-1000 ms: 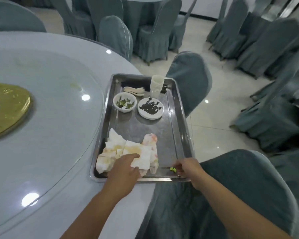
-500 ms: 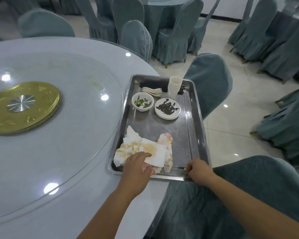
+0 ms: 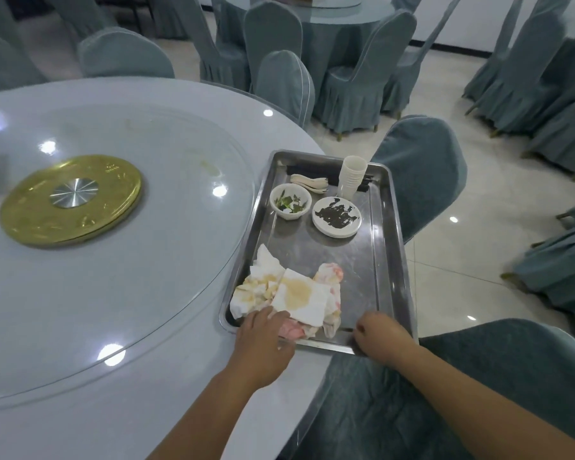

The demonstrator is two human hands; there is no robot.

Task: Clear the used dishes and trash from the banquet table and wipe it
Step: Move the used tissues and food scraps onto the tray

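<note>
Left hand: The left hand (image 3: 263, 340) lies at the near rim of the steel tray (image 3: 387, 247), fingers reaching onto the stained napkins (image 3: 289, 293). Whether it pinches them or only presses on them cannot be told.

Right hand: The right hand (image 3: 377, 333) is curled over the tray's near right rim and appears to grip the edge; what lies under the fingers is hidden.

Trash: The crumpled napkins, blotched brown and pink, are heaped in the tray's near left corner and drape toward the rim.

Tray position: It sits at the edge of the round banquet table (image 3: 80, 310), its right side seemingly overhanging, above a covered chair (image 3: 422, 171).

Dishes: At the far end stand a small bowl of green scraps (image 3: 290, 202), a saucer with dark residue (image 3: 336, 215), a few spoons (image 3: 309, 183) and a tall stack of cups (image 3: 352, 177).

Risk, tipping: A lift or pull from the near end alone could tilt the tray, likely sliding the dishes and toppling the cup stack.

Risk, spill: Loose napkins may slip over the rim onto the table or floor.

Risk, wiping: Smears on the glass turntable (image 3: 130, 227) suggest wiping is not done; soiled napkins could spread them.
</note>
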